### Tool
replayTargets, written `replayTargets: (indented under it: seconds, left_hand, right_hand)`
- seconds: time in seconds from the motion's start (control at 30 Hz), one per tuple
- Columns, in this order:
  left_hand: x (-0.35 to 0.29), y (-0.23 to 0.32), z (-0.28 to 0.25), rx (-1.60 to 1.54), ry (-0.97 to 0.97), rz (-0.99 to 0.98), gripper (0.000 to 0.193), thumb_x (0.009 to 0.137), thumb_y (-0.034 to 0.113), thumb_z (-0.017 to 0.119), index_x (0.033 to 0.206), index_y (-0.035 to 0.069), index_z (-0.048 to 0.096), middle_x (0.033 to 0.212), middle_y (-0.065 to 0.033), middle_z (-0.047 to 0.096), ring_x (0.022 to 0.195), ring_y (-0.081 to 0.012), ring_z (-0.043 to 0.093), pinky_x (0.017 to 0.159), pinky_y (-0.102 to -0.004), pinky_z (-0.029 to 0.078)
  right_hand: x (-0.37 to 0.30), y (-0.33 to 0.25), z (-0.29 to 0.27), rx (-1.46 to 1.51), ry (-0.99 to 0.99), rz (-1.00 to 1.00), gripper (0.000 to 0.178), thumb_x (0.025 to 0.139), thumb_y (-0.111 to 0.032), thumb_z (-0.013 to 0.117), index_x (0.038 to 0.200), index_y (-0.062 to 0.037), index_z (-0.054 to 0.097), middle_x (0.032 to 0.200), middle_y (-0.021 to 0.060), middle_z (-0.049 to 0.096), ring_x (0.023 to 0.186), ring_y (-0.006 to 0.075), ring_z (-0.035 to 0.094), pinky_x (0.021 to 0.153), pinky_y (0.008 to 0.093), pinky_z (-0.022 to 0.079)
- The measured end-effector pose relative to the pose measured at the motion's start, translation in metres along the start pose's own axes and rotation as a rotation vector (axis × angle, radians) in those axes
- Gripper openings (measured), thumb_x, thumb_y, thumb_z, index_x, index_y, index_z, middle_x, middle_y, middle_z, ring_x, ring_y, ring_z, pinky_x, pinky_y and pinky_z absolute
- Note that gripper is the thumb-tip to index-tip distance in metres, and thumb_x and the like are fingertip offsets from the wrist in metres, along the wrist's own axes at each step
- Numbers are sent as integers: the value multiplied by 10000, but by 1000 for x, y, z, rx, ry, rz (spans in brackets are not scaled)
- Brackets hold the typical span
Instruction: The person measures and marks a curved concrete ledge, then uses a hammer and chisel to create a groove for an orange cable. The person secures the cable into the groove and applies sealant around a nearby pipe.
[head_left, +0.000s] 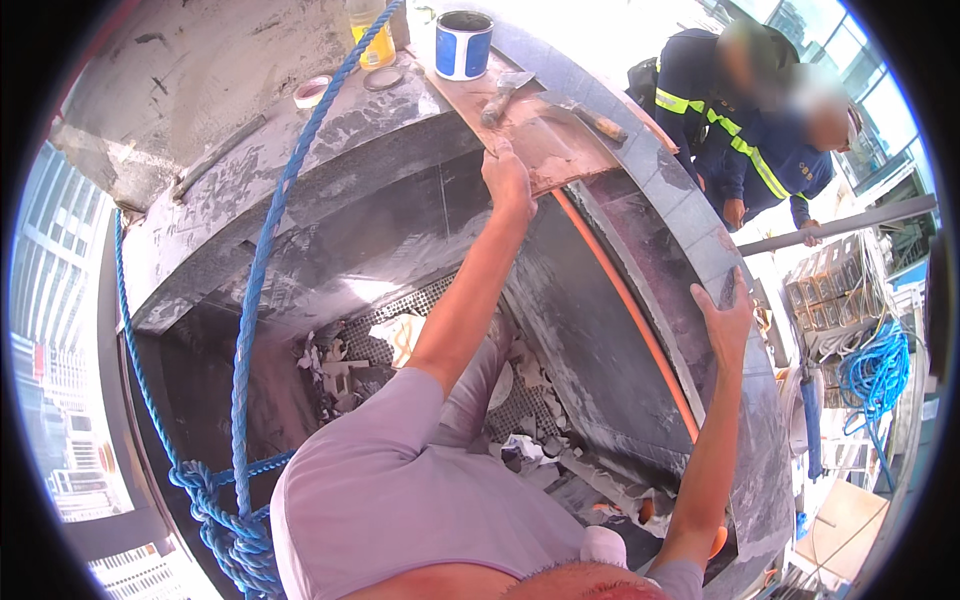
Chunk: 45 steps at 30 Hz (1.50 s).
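Observation:
My left hand (508,182) is closed on the near edge of a reddish-brown, stained board (545,135) lying across the ledge. On the board rests a putty knife (505,98) with a wide blade, its handle toward my hand. A second wooden-handled tool (600,122) lies to its right, its far end hard to make out. My right hand (725,312) is on the grey tiled ledge (700,240), thumb and fingers apart, holding nothing. Between my arms an orange pipe (630,300) runs along the recess beside the ledge.
A blue and white can (463,48), a yellow bottle (375,42) and a tape roll (312,92) stand at the back. Blue rope (262,260) hangs at left. Rubble (340,370) litters the pit floor. Two people (735,125) work beyond the ledge near a grey beam (850,224).

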<state>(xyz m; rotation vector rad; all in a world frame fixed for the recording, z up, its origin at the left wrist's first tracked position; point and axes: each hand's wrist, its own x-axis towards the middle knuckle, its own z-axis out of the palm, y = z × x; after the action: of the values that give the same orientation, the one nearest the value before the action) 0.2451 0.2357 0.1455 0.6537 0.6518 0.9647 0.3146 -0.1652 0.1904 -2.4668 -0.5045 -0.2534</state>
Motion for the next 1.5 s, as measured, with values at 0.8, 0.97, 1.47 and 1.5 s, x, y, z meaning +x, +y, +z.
replayTargets:
  seconds: [0.8,0.97,1.47,1.5]
  left_hand:
    - [37,6,-23,-105,-299,-41,531,969,-61,639,1427,17,383,1283,-192,587,1067,-306,718,827,-457,693]
    - [18,11,-38,-32,-311,1,549,955,-62,667,1416,-19,372,1285,-206,586,1088,-291,717,827,-439,691]
    - [92,24,-18,69,-269,31,436,928,-67,668,1325,-59,488,1145,-192,664,897,-279,752,731,-420,689]
    - [92,26,-9,105,-241,19,432,924,-77,668,1318,-62,493,1147,-191,660,898,-281,752,727,-421,689]
  right_hand:
    - [12,-11,1,315,6,350,1117,847,-521,894,1659,44,374,1543,268,560,891,233,696,502,295,480]
    - [-21,-21,-10,326,14,382,1135,841,-490,910,1668,49,350,1601,274,499,899,237,700,519,295,498]
    - [9,-40,15,389,24,378,1226,793,-476,942,1663,102,300,1290,239,668,695,157,633,461,294,452]
    - [18,-40,13,363,16,389,1236,788,-482,946,1663,103,300,1198,212,692,675,149,622,462,294,450]
